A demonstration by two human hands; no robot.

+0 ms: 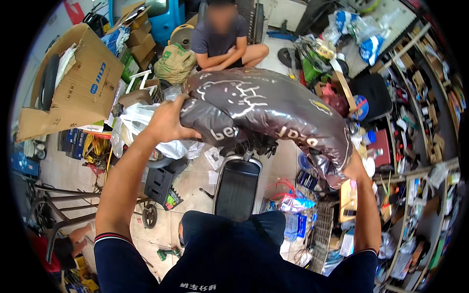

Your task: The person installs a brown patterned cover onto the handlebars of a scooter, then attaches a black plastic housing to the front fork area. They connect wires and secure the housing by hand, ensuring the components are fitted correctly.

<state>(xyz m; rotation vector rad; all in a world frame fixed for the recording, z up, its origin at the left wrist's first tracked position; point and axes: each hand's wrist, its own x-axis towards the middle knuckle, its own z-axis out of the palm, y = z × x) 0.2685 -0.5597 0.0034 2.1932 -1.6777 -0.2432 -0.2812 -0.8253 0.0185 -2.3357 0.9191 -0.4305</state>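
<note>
A glossy dark-brown padded cushion or cover, bent into an arch and printed with a pale cartoon and lettering, spans the middle of the head view. My left hand is closed on its left end, thumb underneath. My right hand is closed on its drooping right end, partly hidden by it. Beneath the cushion, between my legs, is an oblong black seat or panel with a metal rim; a dark fitting at its front is partly covered by the cushion.
A person sits cross-legged beyond the cushion; another is partly visible lower left. Cardboard, bags and a black toolbox-like part lie at left. Crowded shelves and clutter line the right. A drill lies on the floor.
</note>
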